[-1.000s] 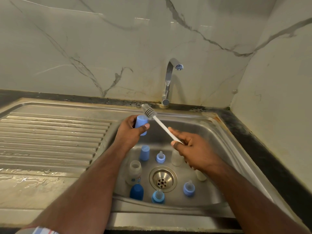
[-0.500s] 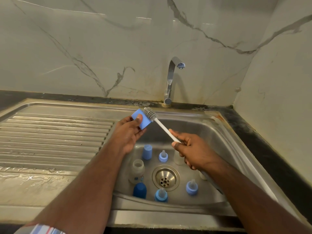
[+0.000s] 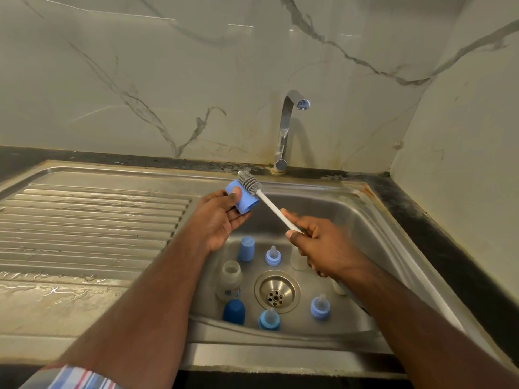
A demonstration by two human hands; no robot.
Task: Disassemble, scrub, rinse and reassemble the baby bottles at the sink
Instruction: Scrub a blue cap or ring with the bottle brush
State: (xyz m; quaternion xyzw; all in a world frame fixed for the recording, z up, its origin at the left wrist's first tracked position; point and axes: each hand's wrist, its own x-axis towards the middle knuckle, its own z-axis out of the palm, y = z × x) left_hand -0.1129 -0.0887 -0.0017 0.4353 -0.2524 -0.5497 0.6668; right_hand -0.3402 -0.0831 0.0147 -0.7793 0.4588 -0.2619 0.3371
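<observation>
My left hand (image 3: 217, 217) grips a light blue bottle cap (image 3: 243, 200), tilted on its side above the sink's left rim. My right hand (image 3: 318, 242) holds the white handle of a bottle brush (image 3: 271, 204). Its grey bristle head (image 3: 248, 182) lies against the cap's upper side. Down in the sink basin (image 3: 362, 240) stand a clear bottle (image 3: 229, 280), another light blue cap (image 3: 246, 248), a dark blue cap (image 3: 234, 311) and three blue collars with teats (image 3: 273, 256) (image 3: 269, 320) (image 3: 320, 306). Pale bottle parts sit partly hidden behind my right hand.
The chrome tap (image 3: 286, 130) rises at the back of the basin, with no water running. A ribbed, wet draining board (image 3: 90, 220) stretches to the left. The drain (image 3: 276, 292) sits mid-basin. A dark counter (image 3: 449, 248) and marble walls close off the right side.
My left hand has tilted the blue cap from upright onto its side and lifted it slightly leftward. The brush head has slid along with it, staying at the cap.
</observation>
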